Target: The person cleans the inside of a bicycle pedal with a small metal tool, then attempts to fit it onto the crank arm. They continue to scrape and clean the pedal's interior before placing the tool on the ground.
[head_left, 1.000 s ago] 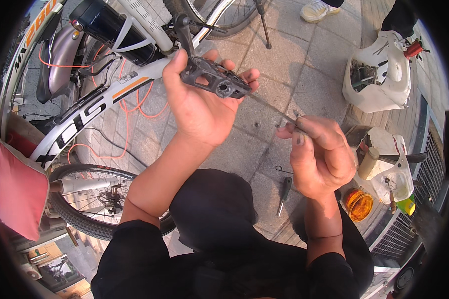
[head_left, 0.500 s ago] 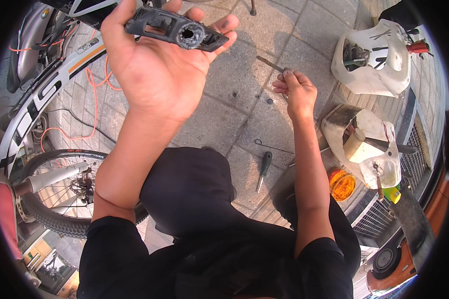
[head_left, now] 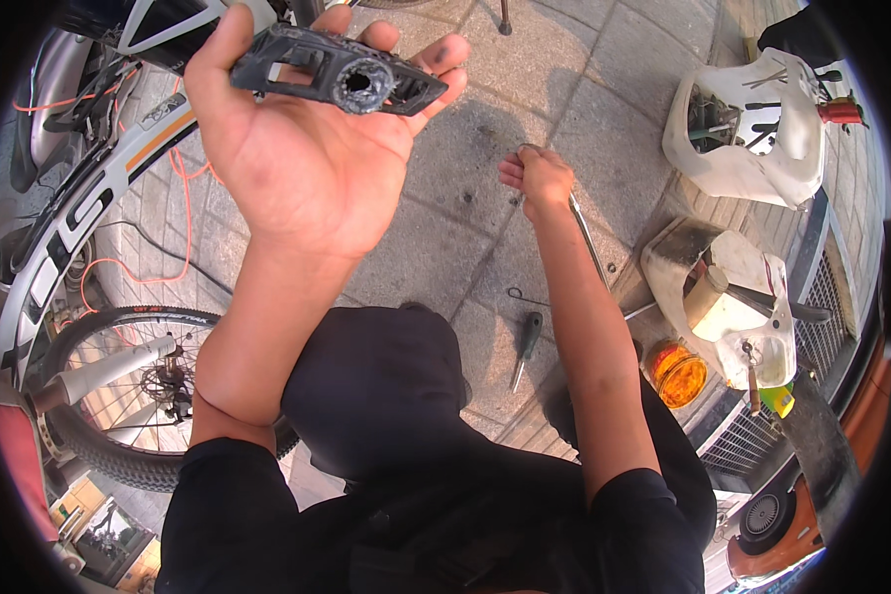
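My left hand (head_left: 302,173) is raised palm up at the upper left, fingers curled around a black bicycle pedal (head_left: 297,69) with a greasy, open round end. My right hand (head_left: 540,178) is lower and farther right, fingers drawn together; what they hold is hidden. A long shiny metal bar (head_left: 589,238) shows beside my right wrist, partly behind the forearm; I cannot tell whether it is held. A dark-handled screwdriver (head_left: 525,351) and a thin bent wire (head_left: 544,297) lie on the paving between my leg and right forearm.
A white bicycle frame (head_left: 79,228) and wheel (head_left: 99,436) occupy the left, with orange cable (head_left: 173,272). On the right are two cut white plastic containers of tools (head_left: 693,139) (head_left: 678,257), an orange tub (head_left: 681,381), and a metal grate (head_left: 738,445).
My left hand and pedal rose and shifted left. My right hand moved up and left from its earlier place; the thin tool that pointed out from it no longer shows there.
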